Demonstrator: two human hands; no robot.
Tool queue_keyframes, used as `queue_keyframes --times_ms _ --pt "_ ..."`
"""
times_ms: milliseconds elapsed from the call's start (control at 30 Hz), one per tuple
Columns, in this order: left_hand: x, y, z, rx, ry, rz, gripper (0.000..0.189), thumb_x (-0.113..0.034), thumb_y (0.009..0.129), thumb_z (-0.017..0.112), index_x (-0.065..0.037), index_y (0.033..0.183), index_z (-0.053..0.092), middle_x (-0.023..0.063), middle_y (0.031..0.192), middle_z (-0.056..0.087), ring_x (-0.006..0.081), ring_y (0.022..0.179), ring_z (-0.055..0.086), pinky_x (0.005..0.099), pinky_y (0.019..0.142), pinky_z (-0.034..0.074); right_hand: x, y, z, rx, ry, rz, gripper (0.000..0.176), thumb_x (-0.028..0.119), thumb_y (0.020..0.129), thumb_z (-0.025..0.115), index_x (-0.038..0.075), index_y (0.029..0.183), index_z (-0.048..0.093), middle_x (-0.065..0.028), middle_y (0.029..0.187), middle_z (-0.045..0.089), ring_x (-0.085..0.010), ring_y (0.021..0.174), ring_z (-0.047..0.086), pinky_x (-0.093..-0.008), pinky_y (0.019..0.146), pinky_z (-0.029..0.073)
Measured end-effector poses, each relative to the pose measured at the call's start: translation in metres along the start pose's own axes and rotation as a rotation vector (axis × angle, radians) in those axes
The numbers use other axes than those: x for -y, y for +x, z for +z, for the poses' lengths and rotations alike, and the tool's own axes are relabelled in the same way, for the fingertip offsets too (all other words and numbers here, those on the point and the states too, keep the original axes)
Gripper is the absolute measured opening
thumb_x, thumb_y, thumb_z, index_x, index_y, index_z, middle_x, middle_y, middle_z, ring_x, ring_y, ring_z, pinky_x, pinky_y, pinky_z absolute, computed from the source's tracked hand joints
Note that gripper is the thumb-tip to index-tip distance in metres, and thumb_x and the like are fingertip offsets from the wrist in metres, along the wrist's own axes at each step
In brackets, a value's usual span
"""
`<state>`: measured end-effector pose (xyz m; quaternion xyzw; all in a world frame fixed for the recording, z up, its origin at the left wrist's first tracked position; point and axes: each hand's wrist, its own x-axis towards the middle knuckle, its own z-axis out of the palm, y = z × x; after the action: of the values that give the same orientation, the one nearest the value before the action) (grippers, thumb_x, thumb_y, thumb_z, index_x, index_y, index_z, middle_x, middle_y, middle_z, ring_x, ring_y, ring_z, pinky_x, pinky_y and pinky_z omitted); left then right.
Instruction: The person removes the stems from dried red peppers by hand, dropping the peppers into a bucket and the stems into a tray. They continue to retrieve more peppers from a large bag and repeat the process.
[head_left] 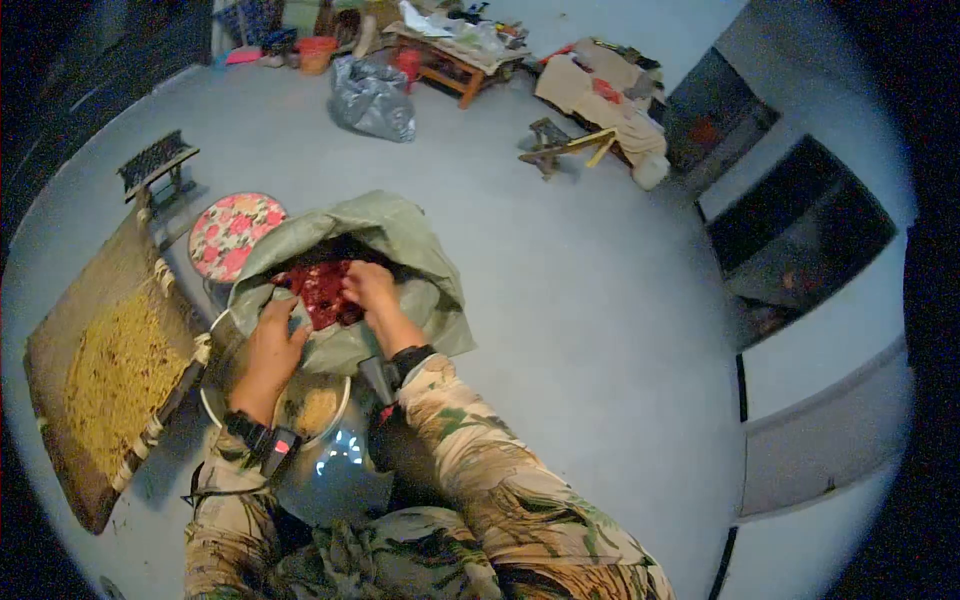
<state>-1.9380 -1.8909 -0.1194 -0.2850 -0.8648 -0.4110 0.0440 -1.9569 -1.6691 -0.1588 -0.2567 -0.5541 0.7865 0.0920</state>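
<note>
The green woven sack [400, 235] slumps open on the floor at the person's knees, with dark red dried pieces [322, 290] heaped in its mouth. The left hand [272, 345] grips the rolled rim. The right hand [370, 287] curls its fingers around a clump of the red pieces. The sack looks soft and floppy and its fill loose and light, so the rim seems the surest hold.

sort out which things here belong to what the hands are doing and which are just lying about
In hand: left hand gripping green sack rim; right hand in the red pieces inside; metal bowl underneath.
Lying about: floral stool, mat of yellow grain, grey bag, wooden stool.
</note>
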Motion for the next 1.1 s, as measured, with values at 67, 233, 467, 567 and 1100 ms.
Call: queue_keyframes --times_ms 67,233,467,567,1100 --pt "0.009 0.0 0.01 -0.025 0.006 0.021 0.045 -0.017 0.074 0.066 -0.003 0.115 0.052 0.0195 0.112 0.055 0.0364 0.106 0.051 0.0411 0.09 0.041 0.003 0.0 -0.006 -0.104 -0.009 -0.031 0.015 0.018 0.08 0.057 0.003 0.084 0.056 -0.0075 0.076 0.059 -0.0174 0.064 0.059 -0.0304 0.053 0.053" --pt "0.006 0.001 0.004 -0.047 -0.003 0.054 0.046 -0.018 0.074 0.066 -0.003 0.115 0.052 0.02 0.109 0.055 0.0377 0.103 0.051 0.0426 0.089 0.042 0.003 0.008 -0.022 -0.126 -0.107 -0.018 0.017 0.02 0.084 0.056 0.005 0.09 0.059 -0.0065 0.08 0.061 -0.0177 0.069 0.06 -0.0289 0.056 0.053" --pt "0.003 -0.001 0.0 -0.009 0.022 -0.011 0.046 -0.02 0.075 0.067 -0.004 0.115 0.052 0.0208 0.111 0.053 0.0376 0.102 0.053 0.0443 0.087 0.043 -0.022 0.055 -0.063 -0.048 -0.428 -0.175 0.013 0.021 0.082 0.056 0.009 0.075 0.054 -0.0007 0.064 0.052 -0.0135 0.054 0.049 -0.0263 0.047 0.039" --pt "0.015 -0.004 0.011 -0.091 0.095 0.058 0.045 -0.021 0.075 0.067 -0.004 0.114 0.052 0.0209 0.111 0.054 0.0378 0.102 0.053 0.0444 0.086 0.044 -0.051 0.095 -0.108 -0.089 -0.661 -0.337 0.018 0.022 0.078 0.059 0.007 0.07 0.054 -0.0011 0.058 0.049 -0.0129 0.049 0.044 -0.0288 0.044 0.033" --pt "-0.004 -0.004 -0.02 0.078 -0.049 -0.067 0.044 -0.02 0.079 0.06 -0.001 0.117 0.048 0.0223 0.114 0.051 0.0382 0.108 0.049 0.0438 0.091 0.04 -0.048 0.088 -0.091 -0.098 -0.875 -0.346 0.025 0.026 0.081 0.062 0.003 0.092 0.061 -0.0008 0.069 0.055 -0.0103 0.058 0.048 -0.0267 0.052 0.039"
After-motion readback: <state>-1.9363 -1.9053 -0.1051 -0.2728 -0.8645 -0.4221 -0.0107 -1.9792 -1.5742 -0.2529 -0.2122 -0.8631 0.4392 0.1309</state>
